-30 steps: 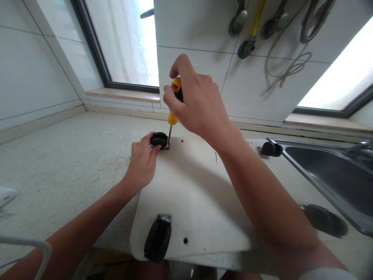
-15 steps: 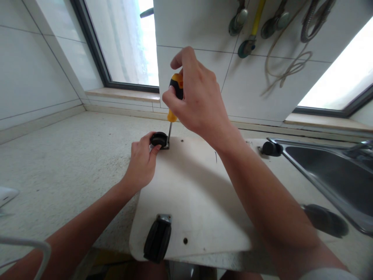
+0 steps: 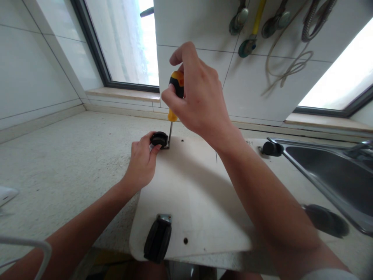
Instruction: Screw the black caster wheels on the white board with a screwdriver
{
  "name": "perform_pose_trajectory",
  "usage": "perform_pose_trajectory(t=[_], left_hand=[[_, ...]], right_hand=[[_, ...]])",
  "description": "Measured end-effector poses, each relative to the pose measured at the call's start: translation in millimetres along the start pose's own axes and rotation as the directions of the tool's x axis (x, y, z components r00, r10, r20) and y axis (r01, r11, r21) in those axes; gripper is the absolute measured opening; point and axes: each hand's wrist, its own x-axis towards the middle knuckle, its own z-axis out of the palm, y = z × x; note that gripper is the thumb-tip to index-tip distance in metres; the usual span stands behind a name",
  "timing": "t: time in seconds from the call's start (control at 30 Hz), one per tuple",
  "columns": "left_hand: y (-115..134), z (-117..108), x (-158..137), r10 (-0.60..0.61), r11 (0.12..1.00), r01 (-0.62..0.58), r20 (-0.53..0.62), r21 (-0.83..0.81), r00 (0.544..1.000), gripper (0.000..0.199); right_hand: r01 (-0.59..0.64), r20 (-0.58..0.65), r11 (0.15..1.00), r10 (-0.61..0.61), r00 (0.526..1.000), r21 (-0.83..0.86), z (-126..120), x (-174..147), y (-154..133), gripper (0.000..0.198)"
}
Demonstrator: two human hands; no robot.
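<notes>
Clasped in the right hand (image 3: 201,93), a screwdriver (image 3: 172,116) stands almost upright, its handle held by thumb and fingers with the index finger arched clear; the left hand (image 3: 142,163) pinches a black caster (image 3: 159,139) at the board's far left corner. Behind everything rises a tiled wall (image 3: 198,31), well apart from the raised knuckles. Below it spreads the speckled countertop (image 3: 87,147), with wide room to the left of the hands and a strip between board and wall. On this lies the white board (image 3: 198,190), its rounded near left corner close to the counter's front edge, its right part hidden under the forearm. A steel sink (image 3: 304,179) bounds the right side. Of the other casters, one (image 3: 159,241) sits at the near left corner, poking slightly past the board's edge; another (image 3: 271,148) overlaps the sink's rim in view. The screwdriver's slim shaft reaches down to the held caster's metal plate, just beside the wheel. Smallest, a dark hole (image 3: 185,241) lies near the front edge.
</notes>
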Motion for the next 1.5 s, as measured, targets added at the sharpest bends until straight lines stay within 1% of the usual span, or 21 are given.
perform_pose_trajectory(t=[0.23, 0.57, 0.9, 1.07, 1.27, 1.4, 1.5], left_hand=[[0.3, -2.2, 0.5, 0.002, 1.000, -0.003, 0.026, 0.019, 1.000, 0.045], [-0.8, -0.1, 0.6, 0.018, 1.000, -0.018, 0.006, 0.016, 1.000, 0.043], [0.1, -0.4, 0.6, 0.022, 1.000, -0.022, 0.012, 0.021, 1.000, 0.044], [0.6, -0.4, 0.6, 0.021, 1.000, -0.021, 0.003, 0.020, 1.000, 0.043], [3.1, -0.8, 0.7, 0.018, 1.000, -0.018, 0.003, 0.019, 1.000, 0.043], [4.3, -1.3, 0.2, 0.022, 1.000, -0.022, 0.007, 0.021, 1.000, 0.044], [4.3, -1.7, 0.3, 0.029, 0.999, -0.029, 0.006, 0.031, 1.000, 0.044]], right_hand=[[-0.020, 0.002, 1.000, 0.020, 1.000, 0.022, 1.6, 0.7, 0.8, 0.021], [-0.015, 0.023, 0.999, 0.014, 1.000, 0.038, -1.3, -1.2, -1.7, 0.021], [0.014, -0.003, 0.998, -0.014, 1.000, 0.060, -2.4, -2.5, -3.1, 0.022], [-0.012, 0.012, 0.999, 0.012, 1.000, 0.039, -3.9, -2.7, -5.4, 0.023], [0.017, -0.004, 0.998, -0.016, 1.000, 0.056, 1.1, -2.0, -2.3, 0.021], [0.020, -0.031, 0.997, -0.018, 0.999, 0.070, 4.8, -1.7, -1.3, 0.024], [0.025, -0.025, 0.999, -0.024, 0.999, 0.044, 5.3, -1.8, -1.9, 0.025]])
